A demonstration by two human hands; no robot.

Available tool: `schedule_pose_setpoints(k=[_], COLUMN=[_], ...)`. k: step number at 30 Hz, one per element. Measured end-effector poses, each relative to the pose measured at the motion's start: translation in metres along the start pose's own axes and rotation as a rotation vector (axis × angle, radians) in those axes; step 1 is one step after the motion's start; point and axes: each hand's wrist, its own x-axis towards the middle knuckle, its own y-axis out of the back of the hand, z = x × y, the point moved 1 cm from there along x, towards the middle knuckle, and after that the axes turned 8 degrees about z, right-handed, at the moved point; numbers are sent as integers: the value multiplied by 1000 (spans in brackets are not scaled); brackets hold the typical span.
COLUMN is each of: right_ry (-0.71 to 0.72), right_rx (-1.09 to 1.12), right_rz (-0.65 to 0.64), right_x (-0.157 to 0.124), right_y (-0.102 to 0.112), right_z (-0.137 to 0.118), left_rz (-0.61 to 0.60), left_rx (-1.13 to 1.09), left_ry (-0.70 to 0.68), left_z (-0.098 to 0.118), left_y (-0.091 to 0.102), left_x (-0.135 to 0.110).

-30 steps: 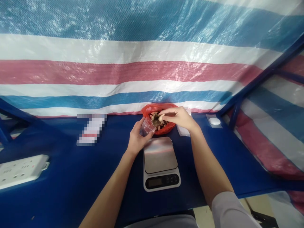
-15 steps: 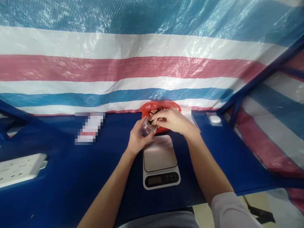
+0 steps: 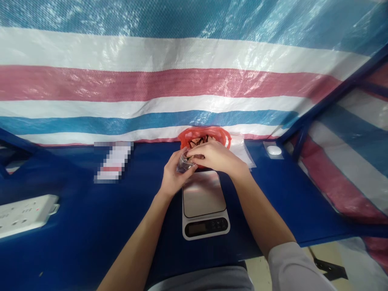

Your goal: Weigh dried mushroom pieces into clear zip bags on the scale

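My left hand [image 3: 177,171] is shut on a small clear plastic cup [image 3: 184,163], which is tilted and partly hidden by my fingers. My right hand [image 3: 216,157] reaches over from the other side, its fingertips bunched at the cup's mouth. A dark brown dried piece [image 3: 198,157] shows just under those fingertips, and I cannot tell if they grip it. Behind both hands lies an open red plastic bag [image 3: 203,134] holding several similar brown pieces. A digital kitchen scale [image 3: 203,194] stands just below my hands, with nothing on its steel plate.
A clear plastic sheet [image 3: 241,150] lies to the right of the bag, and a small white round object [image 3: 274,150] sits further right. A pixelated white package [image 3: 113,161] lies left, and a white power strip [image 3: 24,214] sits at the left edge. A striped tarp hangs behind the blue table [image 3: 91,226].
My hands have come closer together, and my right fingers now cover the cup's mouth. The brown piece pinched earlier above the cup is no longer clearly visible in those fingers.
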Motion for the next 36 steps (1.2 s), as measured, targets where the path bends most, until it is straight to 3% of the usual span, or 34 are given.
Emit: schedule_pose_setpoints(k=[5,12,20,26,36], right_ry=[-22,-221,-246,-226,-222], right_rx=[74,261,281,316,241], right_rz=[-15,183,-16,79,200], right_x=[-2,-7,-4,-3,1], right_y=[3,11,0,4,-4], right_z=[2,20,23,16,10], left_rz=[19,59,6,-89,-62], left_rx=[-9,-37,-41,37,-85], left_ry=[5,30,-47,-122,72], left_z=[-1,1,4,-4,8], left_y=[1,3,3,13,11], left_x=[-1,-2,-1,5,17])
